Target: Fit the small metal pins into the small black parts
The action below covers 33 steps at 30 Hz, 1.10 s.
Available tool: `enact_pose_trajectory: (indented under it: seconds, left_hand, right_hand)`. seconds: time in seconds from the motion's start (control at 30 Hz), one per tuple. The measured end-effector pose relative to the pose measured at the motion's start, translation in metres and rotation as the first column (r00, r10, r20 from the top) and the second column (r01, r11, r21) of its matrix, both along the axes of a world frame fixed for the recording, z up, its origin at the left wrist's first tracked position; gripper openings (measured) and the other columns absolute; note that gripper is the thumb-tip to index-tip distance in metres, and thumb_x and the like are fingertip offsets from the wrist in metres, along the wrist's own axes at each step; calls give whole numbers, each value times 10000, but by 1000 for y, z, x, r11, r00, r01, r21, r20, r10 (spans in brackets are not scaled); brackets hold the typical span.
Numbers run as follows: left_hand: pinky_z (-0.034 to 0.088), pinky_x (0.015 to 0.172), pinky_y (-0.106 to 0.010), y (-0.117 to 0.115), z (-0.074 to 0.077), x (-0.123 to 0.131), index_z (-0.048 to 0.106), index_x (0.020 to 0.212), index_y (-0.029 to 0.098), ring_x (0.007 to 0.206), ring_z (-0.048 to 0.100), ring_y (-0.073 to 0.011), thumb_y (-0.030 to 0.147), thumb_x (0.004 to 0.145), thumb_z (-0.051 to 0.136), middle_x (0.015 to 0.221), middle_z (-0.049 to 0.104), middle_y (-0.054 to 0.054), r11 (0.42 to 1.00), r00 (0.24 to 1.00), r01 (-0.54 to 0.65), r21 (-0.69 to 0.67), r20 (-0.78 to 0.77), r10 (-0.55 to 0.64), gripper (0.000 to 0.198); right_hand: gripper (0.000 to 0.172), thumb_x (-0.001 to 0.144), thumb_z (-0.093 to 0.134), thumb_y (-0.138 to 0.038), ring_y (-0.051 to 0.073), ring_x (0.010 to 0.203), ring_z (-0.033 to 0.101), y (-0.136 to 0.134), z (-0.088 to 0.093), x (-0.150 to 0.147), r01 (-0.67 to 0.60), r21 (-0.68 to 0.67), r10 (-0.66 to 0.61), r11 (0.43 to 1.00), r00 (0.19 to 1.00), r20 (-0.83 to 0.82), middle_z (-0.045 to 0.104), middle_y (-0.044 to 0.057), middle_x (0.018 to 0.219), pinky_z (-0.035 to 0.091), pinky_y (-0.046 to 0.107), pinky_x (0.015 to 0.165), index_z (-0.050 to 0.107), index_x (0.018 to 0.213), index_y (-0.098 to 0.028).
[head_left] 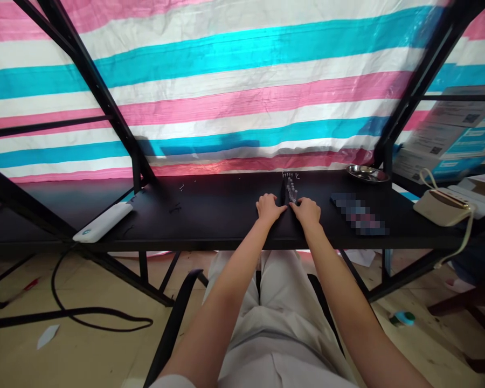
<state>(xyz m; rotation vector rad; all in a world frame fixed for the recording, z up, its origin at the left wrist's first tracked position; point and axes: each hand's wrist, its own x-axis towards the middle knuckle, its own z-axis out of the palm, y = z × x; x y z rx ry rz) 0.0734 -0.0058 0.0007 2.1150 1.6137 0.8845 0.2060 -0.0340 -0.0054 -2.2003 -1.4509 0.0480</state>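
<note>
My left hand rests on the black table with its thumb reaching inward, away from the other fingers. Opposite it, my right hand has its thumb pointing the other way, and a narrow gap separates the two thumb tips. Between and just beyond them stands a thin dark upright piece, beside a row of small grey peg-like pieces. Both thumbs are close to the near end of this row; whether they touch it I cannot tell. Several tiny light pieces lie at the far end. Neither hand visibly holds anything.
A shiny metal dish sits at the back right of the table. Nearer lies a blurred-out phone-sized item, with a beige bag at the right end. A long white object lies left. Black frame posts flank the table.
</note>
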Motion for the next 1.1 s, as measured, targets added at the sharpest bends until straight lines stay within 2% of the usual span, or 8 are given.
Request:
enact_pose_trajectory:
  seconds: [0.2,0.33,0.47,0.57,0.7,0.8,0.93,1.1]
  left_hand:
    - [383,797,-328,-10,3,-5,560,1019,184,918,510,-222,273,733,658,934,593,-64,989,998,63,137,21,-66,315]
    - [393,800,-305,-14,5,-3,528,1201,220,901,509,-195,255,817,557,969,590,-49,958,990,134,254,-73,-119,387]
    - [396,800,-315,-17,5,-1,519,1261,255,927,508,-205,272,868,488,991,582,-61,952,970,160,261,-219,-103,395]
    - [392,798,-316,-18,5,0,554,1222,250,951,509,-208,248,879,473,991,588,-69,957,962,151,248,-259,-85,353]
    - [385,784,-312,-17,5,-2,613,1040,211,932,521,-197,209,862,508,974,605,-61,956,981,110,271,-186,-60,207]
    - [382,753,-311,-15,4,-2,596,899,189,880,529,-191,201,840,547,926,616,-50,957,993,80,278,-108,-51,77]
    - [378,743,-305,-12,2,-3,550,872,188,829,529,-176,227,857,528,902,617,-36,937,997,48,346,33,-63,47]
    - [384,759,-296,-9,1,-3,526,882,186,817,529,-165,229,864,512,903,614,-28,908,984,29,418,148,-100,49]
  right_hand:
    - [365,807,541,-423,281,940,616,-1,0,0,-4,11,4,1000,1000,17,678,156,963,417,370,776,652,1019,-147]
    - [342,824,519,-411,261,963,602,0,1,-2,0,-30,0,1000,1000,23,668,132,999,400,356,801,635,1022,-157]
    - [335,830,511,-406,256,979,587,0,3,-4,6,-44,-4,999,999,40,658,139,1001,392,351,796,620,1028,-158]
    - [334,833,508,-408,261,973,586,1,3,-5,4,-38,-2,999,999,50,656,143,990,391,350,784,616,1019,-152]
    - [318,837,507,-401,260,966,586,3,4,-5,-6,-33,8,999,998,63,656,142,991,388,349,775,612,1010,-156]
    - [264,851,493,-364,253,951,588,4,4,-5,-19,-27,21,999,997,68,657,135,983,383,346,767,614,979,-167]
    - [214,861,478,-311,240,917,599,2,2,-5,-39,-22,41,999,995,89,664,128,953,373,329,746,608,957,-171]
    - [189,871,468,-303,216,867,611,0,0,-7,-192,-15,192,981,968,160,674,95,918,356,306,715,594,943,-182]
